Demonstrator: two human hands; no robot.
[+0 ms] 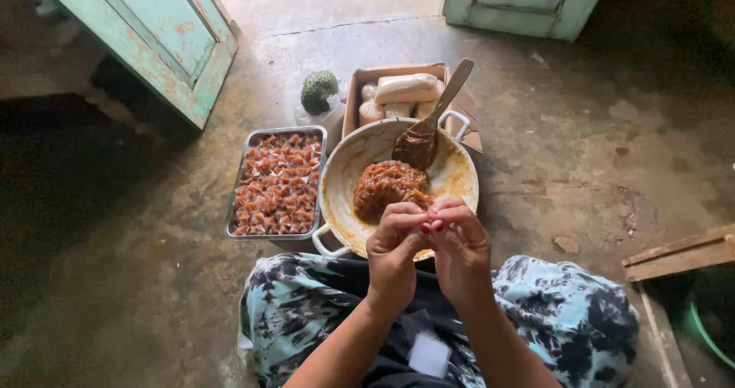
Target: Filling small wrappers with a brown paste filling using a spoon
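My left hand (394,250) and my right hand (458,242) meet fingertip to fingertip over the near rim of a wide cream pot (344,166). Between the fingertips is something small that I cannot make out. A mound of sticky brown paste (387,185) lies in the pot. A wooden spoon (430,120) coated in the same paste leans on the pot's far side. To the pot's left, a metal tray (318,189) is filled with several small wrapped brown sweets (277,181).
Behind the pot a cardboard box (354,97) holds pale plastic-wrapped packs (406,88). A bumpy green fruit (318,89) sits beside it. Teal wooden doors (164,28) stand at the back. Wooden planks (677,254) lie at the right. My lap is covered in patterned cloth (566,311).
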